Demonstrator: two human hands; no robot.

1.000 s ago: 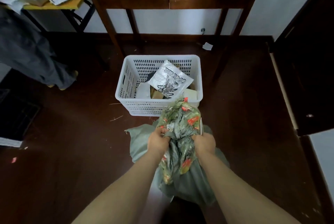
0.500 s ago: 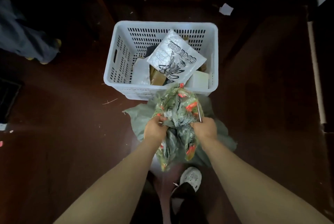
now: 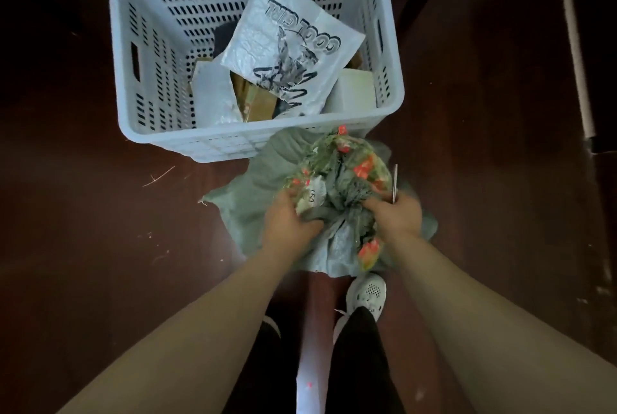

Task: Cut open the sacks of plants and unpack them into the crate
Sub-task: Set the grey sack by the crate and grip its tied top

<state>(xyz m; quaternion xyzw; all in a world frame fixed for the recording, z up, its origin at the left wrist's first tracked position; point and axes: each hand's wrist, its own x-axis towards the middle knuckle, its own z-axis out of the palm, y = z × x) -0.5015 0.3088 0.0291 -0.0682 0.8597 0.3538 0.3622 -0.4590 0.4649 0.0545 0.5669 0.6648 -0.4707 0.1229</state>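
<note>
Left hand (image 3: 287, 224) and right hand (image 3: 398, 216) grip the plant bundle (image 3: 344, 176); bag (image 3: 287, 46) in crate (image 3: 200, 143) reads "COOL GIRL".

Single wide-angle head cam looks almost straight down, close over the work: white slotted plastic crate (image 3: 187, 139) at frame top, white perforated shoe (image 3: 367, 293) near btm.

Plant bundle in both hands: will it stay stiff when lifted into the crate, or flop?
Probably floppy: the plant bundle is wrapped in crinkled film, cinched where the left hand and right hand grip it. Likely light: mostly leaves. Thin film may tear.
</note>
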